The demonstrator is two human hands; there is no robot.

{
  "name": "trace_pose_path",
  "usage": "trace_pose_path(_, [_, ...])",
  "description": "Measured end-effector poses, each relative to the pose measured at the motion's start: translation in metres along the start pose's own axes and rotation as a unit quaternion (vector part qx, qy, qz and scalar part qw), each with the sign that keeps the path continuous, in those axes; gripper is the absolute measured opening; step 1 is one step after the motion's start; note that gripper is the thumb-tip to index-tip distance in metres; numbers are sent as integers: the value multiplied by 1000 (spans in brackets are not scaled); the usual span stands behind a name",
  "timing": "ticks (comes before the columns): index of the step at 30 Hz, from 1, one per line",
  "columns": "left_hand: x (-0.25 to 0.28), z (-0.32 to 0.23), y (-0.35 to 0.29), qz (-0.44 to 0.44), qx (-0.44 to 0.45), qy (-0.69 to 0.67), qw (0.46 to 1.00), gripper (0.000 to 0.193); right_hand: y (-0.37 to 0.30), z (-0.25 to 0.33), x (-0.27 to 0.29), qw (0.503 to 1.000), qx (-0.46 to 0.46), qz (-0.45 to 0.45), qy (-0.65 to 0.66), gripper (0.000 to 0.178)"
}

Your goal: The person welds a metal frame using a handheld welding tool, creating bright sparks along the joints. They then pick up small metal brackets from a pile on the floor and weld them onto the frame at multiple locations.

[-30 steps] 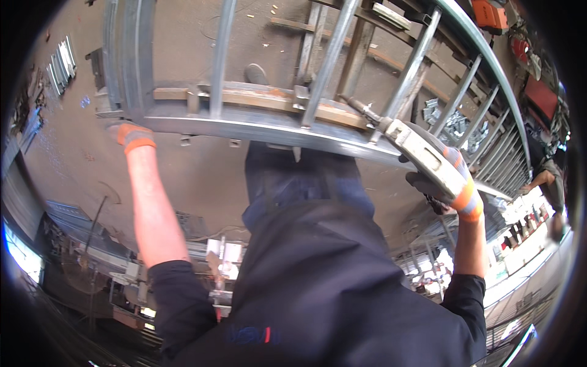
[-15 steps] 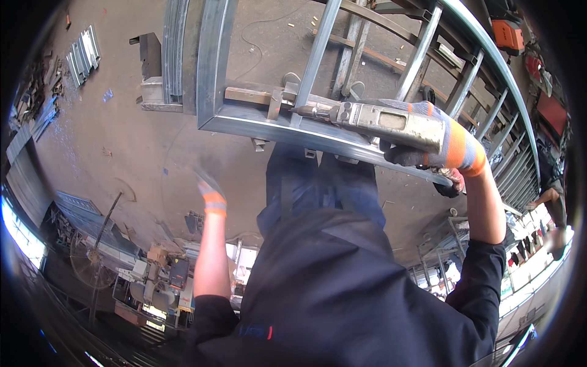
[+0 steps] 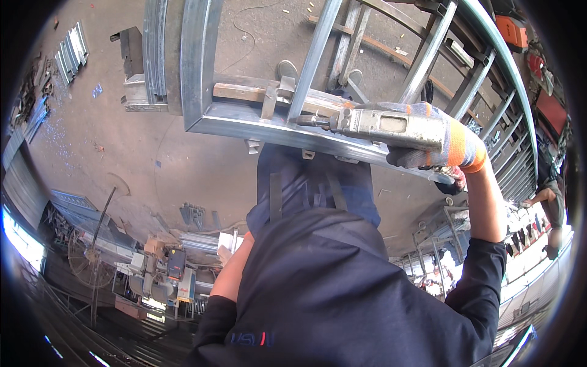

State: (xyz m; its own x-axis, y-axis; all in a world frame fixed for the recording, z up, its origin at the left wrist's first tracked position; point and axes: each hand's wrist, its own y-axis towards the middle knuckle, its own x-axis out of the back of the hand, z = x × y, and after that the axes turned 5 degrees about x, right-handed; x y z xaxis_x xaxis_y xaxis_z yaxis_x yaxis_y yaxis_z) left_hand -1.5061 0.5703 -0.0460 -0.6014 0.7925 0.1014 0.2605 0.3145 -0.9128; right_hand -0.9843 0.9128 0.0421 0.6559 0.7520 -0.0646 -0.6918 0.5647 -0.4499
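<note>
My right hand [image 3: 422, 136], in a grey and orange glove, is wrapped round the rear of a long grey handheld power tool [image 3: 379, 121] with a narrow metal nose. The nose points left and its tip is at the foot of an upright bar [image 3: 313, 64], where the bar meets the bottom rail [image 3: 244, 125] of a steel frame; whether it touches cannot be made out. A small metal block [image 3: 269, 103] stands just left of the bar, beside a wooden strip [image 3: 241, 92]. My left forearm [image 3: 235, 268] is bent back against my side, its hand hidden behind my body.
More bars and a curved rail [image 3: 507, 55] of metalwork extend to the right. Metal profiles [image 3: 155, 55] lie at the upper left, near a bent sheet piece [image 3: 128, 52]. Behind are a standing fan [image 3: 92, 263] and a cluttered bench [image 3: 162, 275]. Another person [image 3: 553, 208] is at far right.
My left hand, out to the left before, has drawn in to my side and out of sight. The right hand still holds the tool; its tip sits slightly lower against the bar.
</note>
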Motion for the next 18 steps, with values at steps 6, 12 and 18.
trace_pose_path(6, [0, -6, 1, 5, -9, 9, 1000, 67, -3, -16, -4, 993, -49, -9, 108, 73])
trace_pose_path(12, [2, -9, 2, 10, -13, 13, 1000, 65, -14, -12, -13, 982, -100, -56, 153, 70])
trace_pose_path(18, [5, -11, 2, 14, -19, 21, 999, 63, -19, -14, -15, 976, -112, -67, 176, 66])
